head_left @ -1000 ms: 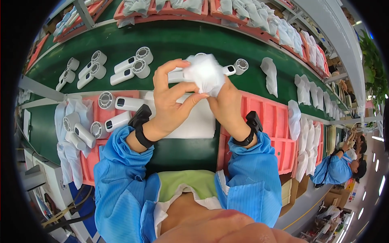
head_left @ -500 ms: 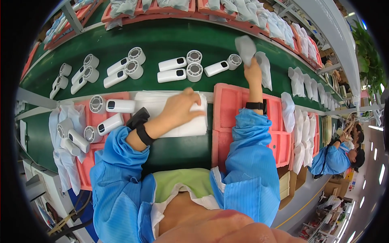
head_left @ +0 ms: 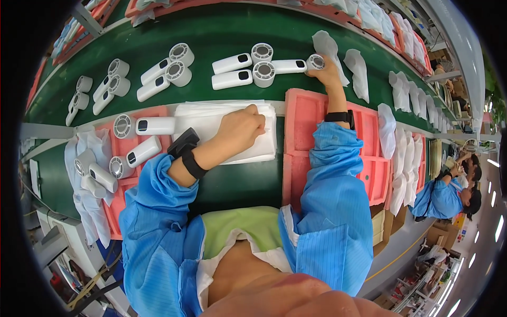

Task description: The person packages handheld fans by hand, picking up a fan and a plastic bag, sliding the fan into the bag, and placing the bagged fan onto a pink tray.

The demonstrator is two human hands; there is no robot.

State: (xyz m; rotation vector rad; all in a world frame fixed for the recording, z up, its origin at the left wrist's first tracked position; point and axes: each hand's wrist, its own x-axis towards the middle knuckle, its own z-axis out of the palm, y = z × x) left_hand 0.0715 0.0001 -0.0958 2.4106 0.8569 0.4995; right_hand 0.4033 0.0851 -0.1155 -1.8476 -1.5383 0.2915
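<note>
The left pink tray (head_left: 113, 203) held white handheld fans (head_left: 143, 151), some bagged. The left hand (head_left: 242, 128) lay curled, fingertips pinching the stack of white bags (head_left: 211, 117) on the bench. The right pink tray (head_left: 299, 119) stood bare. The right hand (head_left: 326, 73) gripped a fan (head_left: 296, 65) on the green belt (head_left: 211, 26).

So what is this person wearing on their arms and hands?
Both arms are in loose, bright blue work sleeves with a fine stripe, gathered at the cuffs. The left hand and the right hand are bare, without gloves. Each wrist carries a black band: a bulky black strap on the left, a slimmer black band on the right.
</note>
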